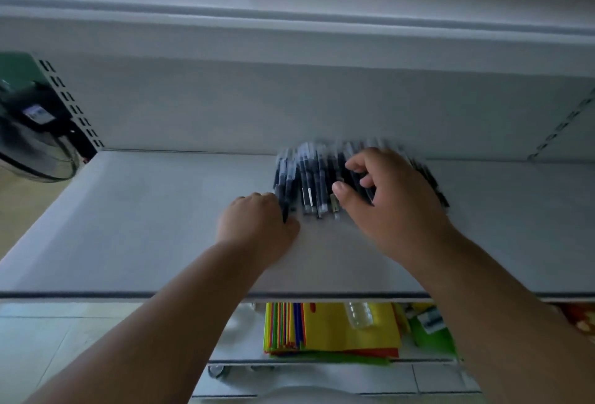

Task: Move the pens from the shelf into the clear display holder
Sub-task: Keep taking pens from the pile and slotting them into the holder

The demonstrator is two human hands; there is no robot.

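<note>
White shelf board (pixel 135 220) carries a fanned pile of dark pens (pixel 310 178) near its back wall, lying flat with their tips pointing toward the front edge; the pile is blurred, so single pens are hard to count. No clear display holder shows in the head view. Reaching in from the lower left, the left hand (pixel 257 223) rests on the shelf at the pile's left end, its fingers curled under so that they touch the outermost pens; whether they actually pinch one I cannot tell. From the lower right, the right hand (pixel 391 204) lies on top of the pile's right half, thumb (pixel 343 192) and bent fingers (pixel 357 163) curled around a few pens in a loose grasp, while more pens stick out behind its knuckles. At the left edge, beside the slotted shelf upright (pixel 69 104), hangs a dark round fan (pixel 35 142). Below the shelf's front lip, on a lower level, sits a stack of bright coloured folders (pixel 325 329), yellow on top, with a clear plastic bottle (pixel 359 315) lying on it and a green packet (pixel 429 328) just to the right.
</note>
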